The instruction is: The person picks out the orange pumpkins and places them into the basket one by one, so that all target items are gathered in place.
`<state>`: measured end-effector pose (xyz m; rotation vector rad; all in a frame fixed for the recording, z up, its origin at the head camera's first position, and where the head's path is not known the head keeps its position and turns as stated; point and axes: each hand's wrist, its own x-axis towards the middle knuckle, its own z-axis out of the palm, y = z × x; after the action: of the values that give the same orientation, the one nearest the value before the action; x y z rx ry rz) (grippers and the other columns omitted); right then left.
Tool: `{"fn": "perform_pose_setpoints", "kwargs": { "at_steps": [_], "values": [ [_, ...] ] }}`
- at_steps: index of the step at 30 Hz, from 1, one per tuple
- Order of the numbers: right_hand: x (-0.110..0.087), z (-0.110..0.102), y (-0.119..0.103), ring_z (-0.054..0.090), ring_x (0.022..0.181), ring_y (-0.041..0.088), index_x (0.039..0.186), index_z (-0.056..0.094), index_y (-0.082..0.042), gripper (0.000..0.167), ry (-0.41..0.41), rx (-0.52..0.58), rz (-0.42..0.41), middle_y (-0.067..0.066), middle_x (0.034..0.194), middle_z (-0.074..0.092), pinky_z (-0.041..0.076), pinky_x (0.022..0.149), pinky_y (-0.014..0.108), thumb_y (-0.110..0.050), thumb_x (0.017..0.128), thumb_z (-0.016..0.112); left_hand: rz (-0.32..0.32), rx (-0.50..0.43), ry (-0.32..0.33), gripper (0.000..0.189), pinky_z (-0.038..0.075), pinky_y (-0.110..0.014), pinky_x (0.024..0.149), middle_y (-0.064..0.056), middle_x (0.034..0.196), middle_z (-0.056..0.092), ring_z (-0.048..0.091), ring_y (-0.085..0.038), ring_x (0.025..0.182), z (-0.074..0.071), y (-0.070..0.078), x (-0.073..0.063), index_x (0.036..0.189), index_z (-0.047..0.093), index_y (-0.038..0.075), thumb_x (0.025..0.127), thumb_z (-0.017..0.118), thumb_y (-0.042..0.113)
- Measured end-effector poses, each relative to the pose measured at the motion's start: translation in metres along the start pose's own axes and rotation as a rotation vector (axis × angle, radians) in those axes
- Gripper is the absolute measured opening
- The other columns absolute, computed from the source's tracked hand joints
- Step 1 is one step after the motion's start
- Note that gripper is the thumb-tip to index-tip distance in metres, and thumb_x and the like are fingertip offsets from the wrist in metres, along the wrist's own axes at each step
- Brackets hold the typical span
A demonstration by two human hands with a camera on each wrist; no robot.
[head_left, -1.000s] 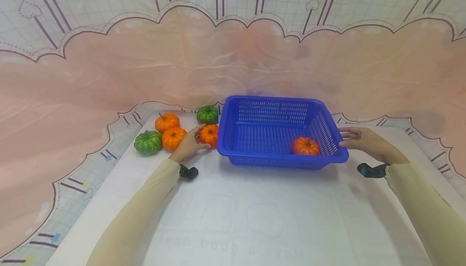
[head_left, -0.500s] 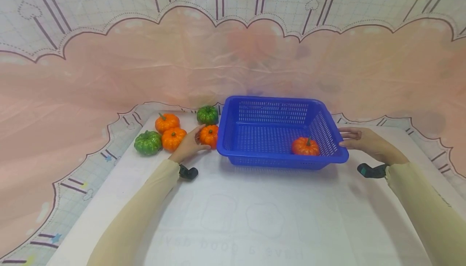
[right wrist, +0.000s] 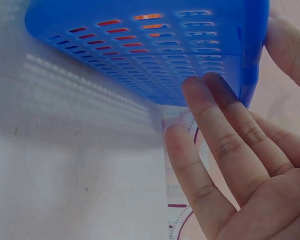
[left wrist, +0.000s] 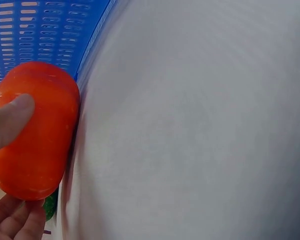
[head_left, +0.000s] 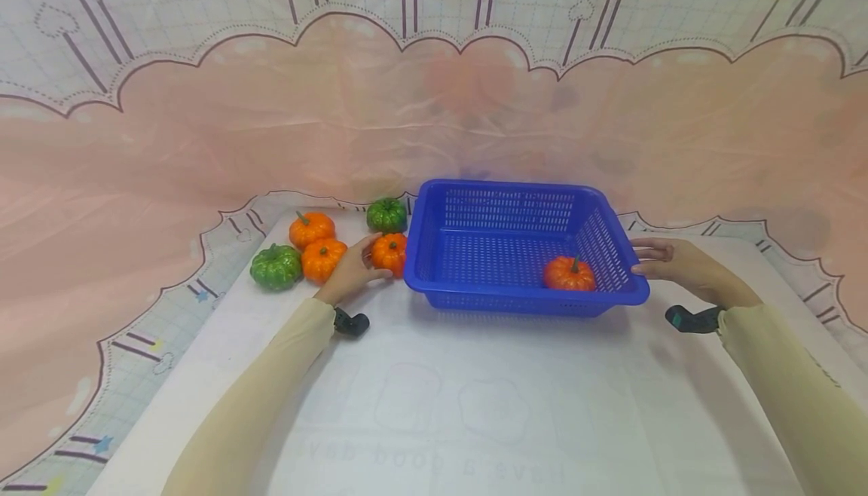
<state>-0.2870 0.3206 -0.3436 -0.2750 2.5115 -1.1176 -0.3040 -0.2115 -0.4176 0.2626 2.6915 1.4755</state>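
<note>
A small orange pumpkin (head_left: pixel 389 253) stands against the left side of the blue plastic basket (head_left: pixel 536 298). My left hand (head_left: pixel 349 274) holds it, the thumb on one side and the fingers round the other, as the pumpkin (left wrist: pixel 45 130) shows in the left wrist view. At the basket's right end, my right hand (head_left: pixel 678 262) has the rim between thumb and fingers. In the right wrist view, the fingers (right wrist: pixel 222 145) reach under the rim towards the slotted wall. Inside the basket, near its front right corner, lies a redder pumpkin (head_left: pixel 568 274).
Left of my left hand sit two orange pumpkins, one at the back (head_left: pixel 312 230) and one nearer (head_left: pixel 323 258), beside a green pumpkin (head_left: pixel 276 267). Another green pumpkin (head_left: pixel 386 215) stands behind the held one. A white cloth (head_left: pixel 475 398) covers the table; a printed curtain (head_left: pixel 434 104) hangs behind.
</note>
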Motion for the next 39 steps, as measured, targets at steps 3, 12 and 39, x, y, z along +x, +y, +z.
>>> {"fn": "perform_pose_setpoints", "kwargs": {
  "at_steps": [3, 12, 39],
  "values": [
    [0.0, 0.0, 0.0, 0.037, 0.13, 0.051, 0.147, 0.02, 0.002, 0.075, 0.0, 0.001, -0.002, 0.033, 0.145, 0.032, 0.032, 0.104, 0.064, -0.032, 0.092, 0.058, -0.001, -0.008, 0.009, 0.081, 0.034, -0.049, 0.111, -0.018, 0.153, 0.028, 0.038, -0.037, 0.134, 0.0, 0.0, 0.0, 0.148, 0.026, 0.007, 0.081, 0.072, 0.01],
    [0.0, -0.001, 0.0, 0.038, 0.129, 0.051, 0.146, 0.022, 0.003, 0.072, 0.007, -0.004, -0.024, 0.033, 0.143, 0.035, 0.034, 0.104, 0.062, -0.03, 0.093, 0.058, -0.023, -0.042, 0.065, 0.084, 0.034, -0.047, 0.112, -0.017, 0.153, 0.027, 0.036, -0.036, 0.136, -0.002, 0.003, 0.001, 0.149, 0.023, 0.007, 0.082, 0.072, 0.012],
    [0.001, 0.001, -0.003, 0.033, 0.132, 0.051, 0.149, 0.015, 0.0, 0.081, 0.005, -0.001, 0.045, 0.031, 0.146, 0.03, 0.027, 0.104, 0.068, -0.036, 0.091, 0.059, 0.074, -0.024, 0.144, 0.079, 0.028, -0.051, 0.114, -0.011, 0.153, 0.03, 0.03, -0.032, 0.14, -0.038, 0.032, 0.002, 0.148, 0.025, 0.011, 0.084, 0.07, 0.024]
  ]
}}
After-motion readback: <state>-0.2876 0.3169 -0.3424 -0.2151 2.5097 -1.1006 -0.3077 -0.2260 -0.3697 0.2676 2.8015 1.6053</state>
